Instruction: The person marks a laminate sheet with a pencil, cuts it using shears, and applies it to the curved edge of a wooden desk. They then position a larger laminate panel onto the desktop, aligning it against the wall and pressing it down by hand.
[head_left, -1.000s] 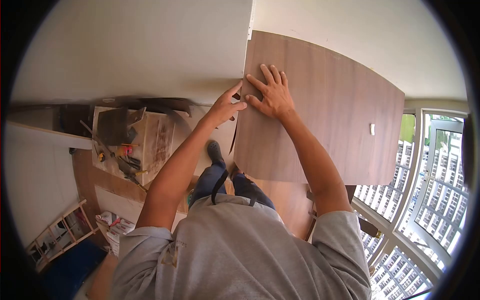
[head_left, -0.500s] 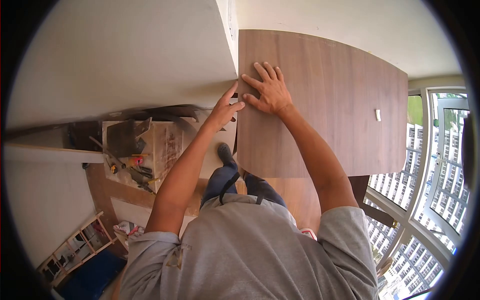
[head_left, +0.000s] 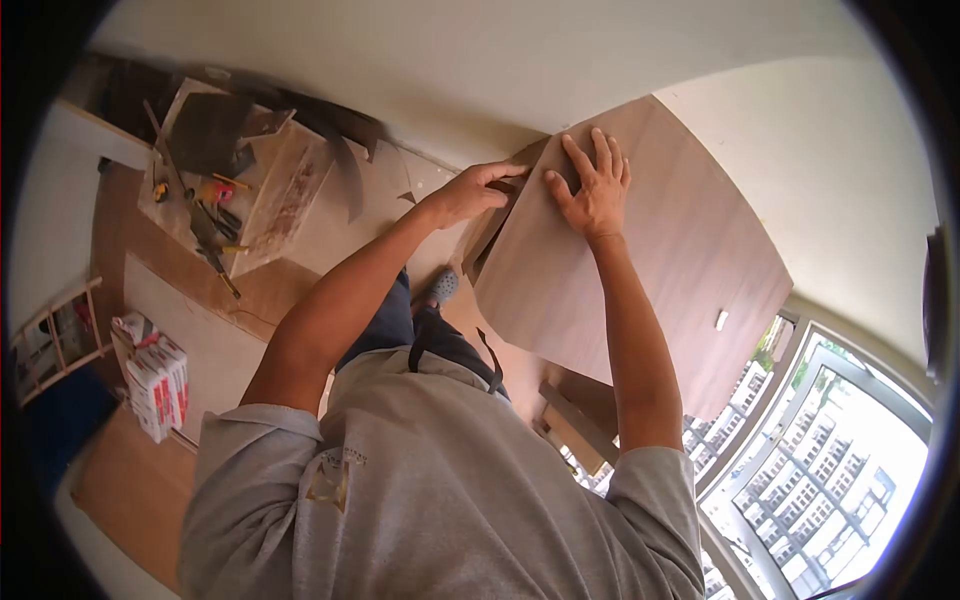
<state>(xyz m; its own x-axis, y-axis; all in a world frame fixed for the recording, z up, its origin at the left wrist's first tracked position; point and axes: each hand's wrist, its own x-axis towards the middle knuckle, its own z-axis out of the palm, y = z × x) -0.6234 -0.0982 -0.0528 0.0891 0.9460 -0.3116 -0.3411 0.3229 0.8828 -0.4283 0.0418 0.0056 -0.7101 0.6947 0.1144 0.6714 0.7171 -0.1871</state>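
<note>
My right hand (head_left: 597, 192) lies on the brown wood-grain board (head_left: 660, 260) near its far left corner, fingers spread. Beside the board's left edge is my left hand (head_left: 468, 195), its fingers bent toward the gap below the panel. Whether those fingertips touch the edge or hold anything is hidden. A small white piece (head_left: 721, 320) sits on the board's right part. The board's far corner meets the pale wall (head_left: 480, 90).
At the left stands a worn wooden box (head_left: 290, 190) with several tools on it. White and red packages (head_left: 157, 385) and a small wooden rack (head_left: 62, 325) lie lower left. A window frame (head_left: 770, 430) is at the right.
The view has turned, so the board now appears tilted and more floor shows at left. My left hand has moved off the wall corner to the board's side edge. My right hand stays on top.
</note>
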